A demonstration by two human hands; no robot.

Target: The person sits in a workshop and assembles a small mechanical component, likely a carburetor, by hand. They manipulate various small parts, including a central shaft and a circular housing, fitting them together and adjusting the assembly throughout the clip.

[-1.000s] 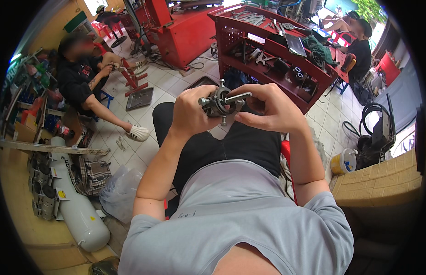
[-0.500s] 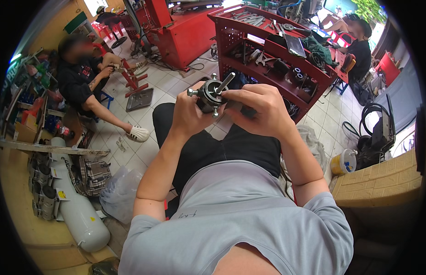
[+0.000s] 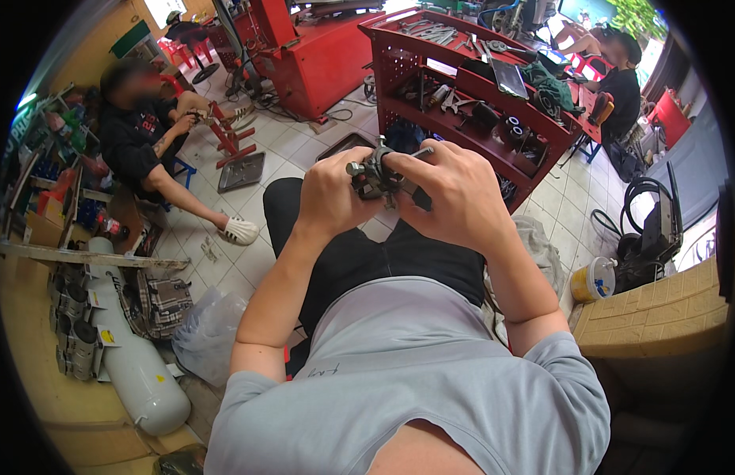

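Above my lap, a round dark metal part (image 3: 375, 176) with bolts standing out of its rim and a thin shaft sits between my two hands. My left hand (image 3: 329, 192) is wrapped round its left side, with the fingers partly hidden behind it. On the right, my right hand (image 3: 460, 188) is closed on the part, its fingers at the open end where the shaft (image 3: 423, 152) comes out. The part is tilted so that this end faces right, toward my right hand. The right fingertips are partly hidden.
Ahead stands a red tool trolley (image 3: 462, 119) with spanners on top. A seated person (image 3: 138, 119) works at the left; another person (image 3: 621, 87) sits far right. A metal tray (image 3: 242, 172) lies on the tiled floor. A white cylinder (image 3: 138, 364) lies left, a bucket (image 3: 592, 281) right.
The metal part has turned from facing up to tilting rightward, and its shaft swung down to the right. My right fingers have moved over its end. My left hand still holds it.
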